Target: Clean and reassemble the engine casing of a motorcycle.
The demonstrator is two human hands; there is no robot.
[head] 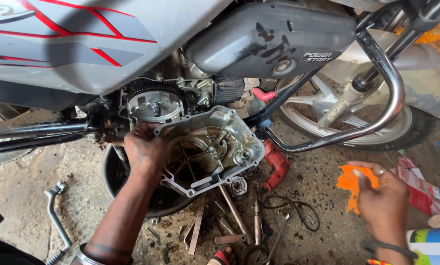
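The engine cover (210,147), a silvery cast casing with its hollow inner face turned toward the camera, sits just right of the exposed clutch (155,104) low on the motorcycle, its left edge overlapping the open crankcase and its right corner close to the chrome crash bar (377,122) that curves down to the right. Room around it is tight: the grey fuel tank (82,44) and dark side panel (274,37) hang above, the black drain pan (117,176) lies directly under it on the floor, and a red power drill (276,169) rests just off its lower right corner. The nearer floor is littered with loose tools and metal strips, with a kick-start lever (55,216) lying alone at near left (that corner has the most free ground). The left hand (144,149) comes up from the near edge, forearm rising steeply, wrist bent, fingers curled over the cover's left rim and gripping it, so the cover hangs tilted in that one hand. The right hand (382,196) is well apart at near right, low over the floor, back of the hand facing up, fingers pinched around a crumpled orange cloth (352,184). Beside that wrist at the near right edge stands a spray can (433,243).
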